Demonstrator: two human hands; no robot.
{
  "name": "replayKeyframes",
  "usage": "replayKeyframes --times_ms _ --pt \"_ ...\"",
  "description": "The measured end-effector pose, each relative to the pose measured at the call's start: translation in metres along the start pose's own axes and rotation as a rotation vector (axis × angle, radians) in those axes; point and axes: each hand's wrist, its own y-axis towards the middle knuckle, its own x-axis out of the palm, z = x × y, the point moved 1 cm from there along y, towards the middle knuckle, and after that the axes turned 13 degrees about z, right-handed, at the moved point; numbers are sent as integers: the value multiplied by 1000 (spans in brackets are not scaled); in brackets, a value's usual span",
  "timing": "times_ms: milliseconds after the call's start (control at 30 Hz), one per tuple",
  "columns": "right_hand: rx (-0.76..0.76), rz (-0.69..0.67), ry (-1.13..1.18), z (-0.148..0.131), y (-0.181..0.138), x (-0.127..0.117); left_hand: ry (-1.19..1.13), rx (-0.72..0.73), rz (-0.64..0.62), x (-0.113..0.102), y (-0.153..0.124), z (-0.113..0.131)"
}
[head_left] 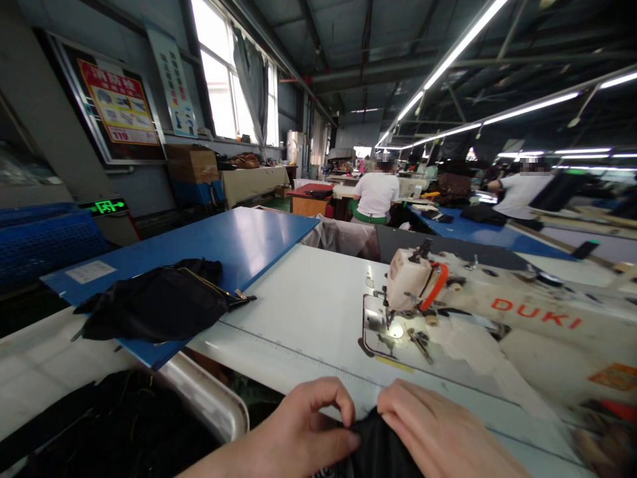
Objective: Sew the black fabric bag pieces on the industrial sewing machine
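Note:
Black fabric (pixel 381 446) is gathered between both hands at the bottom of the head view, by the front edge of the white sewing table (pixel 293 299). My left hand (pixel 311 425) pinches it between thumb and curled fingers. On the other side, my right hand (pixel 428 425) grips the same fabric with its fingers bent over the top. The lower part of the cloth runs out of the picture. Beyond the hands, to the right, stands a sewing machine (pixel 413 282) marked DUKI, its lamp lighting the needle plate (pixel 375 325).
A black zippered bag piece (pixel 154 299) lies on the blue board (pixel 239 242) to the left. Below it, a metal-rimmed bin (pixel 212 398) holds dark fabric. Small scissors-like snips (pixel 421 345) rest by the needle. A person in white (pixel 375 192) sits farther ahead.

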Motion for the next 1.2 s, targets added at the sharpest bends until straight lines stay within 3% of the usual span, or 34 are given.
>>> replayKeyframes --times_ms 167,300,433,533,633,700,767,867,967,1100,1200 --pt "186 -60 232 1 8 -4 133 122 108 -11 1 13" --pt "309 -85 509 1 15 9 507 318 162 -26 -3 36" --pt "557 -12 798 -15 26 40 962 500 157 -52 3 65" --pt "754 120 1107 -35 52 74 1400 734 69 -68 28 94" --pt "1004 294 1495 -37 85 108 1669 924 -15 -68 76 112" --pt "1203 393 1513 -22 96 125 1748 966 -83 -57 114 104" --pt "1310 407 1474 2 91 137 1750 981 -132 -42 148 76" --pt "1429 350 1407 42 61 142 1564 982 -159 -19 186 17" --pt "1503 266 1356 71 27 136 1350 905 -139 0 205 -28" --pt "1538 103 1326 92 4 122 1204 868 -109 13 214 -43" --pt "1414 -107 1211 103 -2 114 1177 868 -127 15 218 -41"
